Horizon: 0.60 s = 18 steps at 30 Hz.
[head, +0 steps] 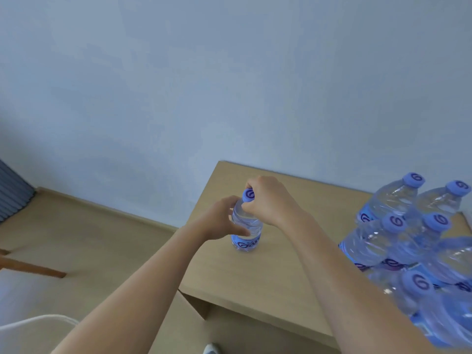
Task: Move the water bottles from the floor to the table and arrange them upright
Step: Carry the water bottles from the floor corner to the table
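Clear plastic: the water bottle (pixel 246 227) with a purple-blue cap stands upright on the light wooden desk (pixel 281 264), near its left side.
Left grip: left hand (pixel 224 221) curls round the bottle's body, thumb across the front.
Right grip: right hand (pixel 268 200) pinches the cap from above.
Other bottles: a cluster of matching clear bottles (pixel 408 241) sits upright at the desk's right, well apart from the held one.
Floor: pale wood floor (pixel 89 238) off to the left.

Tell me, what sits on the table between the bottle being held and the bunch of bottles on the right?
Only bare table, crossed above by the right forearm, lies between the held bottle and the cluster in the head view.
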Motion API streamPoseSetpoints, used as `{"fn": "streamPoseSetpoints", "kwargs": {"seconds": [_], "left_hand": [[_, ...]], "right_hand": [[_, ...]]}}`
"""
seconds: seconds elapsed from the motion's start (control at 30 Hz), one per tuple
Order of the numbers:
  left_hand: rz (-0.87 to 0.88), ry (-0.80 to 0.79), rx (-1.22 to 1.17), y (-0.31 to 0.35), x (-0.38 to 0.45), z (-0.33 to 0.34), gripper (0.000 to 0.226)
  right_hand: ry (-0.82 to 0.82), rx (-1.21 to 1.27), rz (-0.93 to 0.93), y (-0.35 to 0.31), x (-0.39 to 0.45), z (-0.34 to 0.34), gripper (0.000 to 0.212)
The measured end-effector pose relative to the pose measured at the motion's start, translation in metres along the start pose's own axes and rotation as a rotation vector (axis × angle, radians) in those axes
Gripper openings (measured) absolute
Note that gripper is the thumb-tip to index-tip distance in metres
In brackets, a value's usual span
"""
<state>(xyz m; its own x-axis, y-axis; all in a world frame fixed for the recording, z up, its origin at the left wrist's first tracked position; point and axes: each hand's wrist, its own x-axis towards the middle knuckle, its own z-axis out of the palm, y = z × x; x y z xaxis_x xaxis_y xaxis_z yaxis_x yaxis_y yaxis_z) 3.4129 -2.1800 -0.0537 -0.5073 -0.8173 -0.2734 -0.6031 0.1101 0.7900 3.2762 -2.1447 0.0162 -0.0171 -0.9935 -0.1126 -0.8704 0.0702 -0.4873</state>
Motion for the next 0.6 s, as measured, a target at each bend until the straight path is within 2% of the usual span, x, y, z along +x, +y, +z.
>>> {"fn": "streamPoseSetpoints", "kwargs": {"seconds": [0.2, 0.4, 0.5, 0.6], "left_hand": [[0.035, 0.008, 0.044, -0.014, 0.031, -0.032, 0.049], [0.023, 0.068, 0.086, -0.021, 0.066, -0.054, 0.057], [0.013, 0.077, 0.062, -0.022, 0.082, -0.068, 0.045], [0.015, 0.09, 0.043, -0.023, 0.098, -0.081, 0.043]], "right_hand": [[0.018, 0.008, 0.023, -0.013, 0.045, 0.004, 0.014], [0.038, 0.006, 0.006, -0.012, 0.089, 0.003, 0.011], [0.056, -0.032, -0.024, -0.015, 0.114, 0.002, 0.012], [0.067, -0.032, -0.035, -0.018, 0.138, 0.002, 0.01]]}}
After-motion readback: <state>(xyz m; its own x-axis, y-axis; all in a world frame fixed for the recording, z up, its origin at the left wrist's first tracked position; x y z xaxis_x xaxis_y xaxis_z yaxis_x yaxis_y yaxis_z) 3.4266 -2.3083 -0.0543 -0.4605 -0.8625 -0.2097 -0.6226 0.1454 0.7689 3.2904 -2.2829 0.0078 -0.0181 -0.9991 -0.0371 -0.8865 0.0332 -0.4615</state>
